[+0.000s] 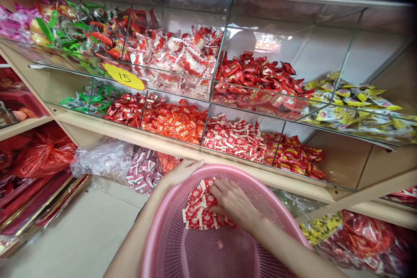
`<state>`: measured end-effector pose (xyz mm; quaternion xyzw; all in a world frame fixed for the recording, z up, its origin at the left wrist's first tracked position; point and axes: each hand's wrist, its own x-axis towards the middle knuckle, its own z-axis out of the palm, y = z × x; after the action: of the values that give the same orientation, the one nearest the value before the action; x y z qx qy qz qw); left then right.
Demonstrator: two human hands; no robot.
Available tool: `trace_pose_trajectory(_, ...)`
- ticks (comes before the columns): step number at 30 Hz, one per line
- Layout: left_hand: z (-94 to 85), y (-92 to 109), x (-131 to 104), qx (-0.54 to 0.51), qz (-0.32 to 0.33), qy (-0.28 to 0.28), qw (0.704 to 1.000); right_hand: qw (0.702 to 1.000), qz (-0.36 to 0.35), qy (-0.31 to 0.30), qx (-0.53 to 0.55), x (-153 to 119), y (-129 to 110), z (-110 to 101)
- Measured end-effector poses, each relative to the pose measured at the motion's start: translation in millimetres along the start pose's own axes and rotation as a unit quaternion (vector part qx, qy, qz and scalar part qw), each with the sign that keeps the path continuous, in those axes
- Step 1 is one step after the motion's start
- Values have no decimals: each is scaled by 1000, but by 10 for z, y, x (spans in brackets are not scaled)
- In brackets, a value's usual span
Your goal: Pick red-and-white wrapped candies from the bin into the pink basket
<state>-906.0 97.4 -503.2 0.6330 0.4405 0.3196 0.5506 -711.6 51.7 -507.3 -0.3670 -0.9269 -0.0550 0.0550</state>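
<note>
A pink mesh basket is tilted below the shelves, its far rim near the lower shelf's edge. Inside it lies a pile of red and white candy packets. My left hand holds the basket's rim at the upper left, fingers together along it. Down in the basket, my right hand is on the packets, its fingers curled over them at the pile's right side. Similar red and white packets fill a lower shelf compartment just beyond the basket.
Clear-walled bins hold red candies, orange-red packets and yellow packets. A yellow price tag reads 15. Bagged goods lie under the wooden shelf edge; pale floor tiles show at left.
</note>
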Motion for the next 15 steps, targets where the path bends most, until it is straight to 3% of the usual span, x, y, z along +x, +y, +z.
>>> trace_pose_trajectory(9, -7, -13, 1, 16, 7, -2, 1000, 999, 26, 35, 21, -39, 77, 52)
trace_pose_trajectory(12, -10, -8, 7, 9, 16, -8, 1000, 997, 20, 54, 50, 16, 114, -135)
trace_pose_trajectory(15, -12, -10, 15, 10, 10, -8, 1000, 988, 43, 110, 103, 184, 264, -445)
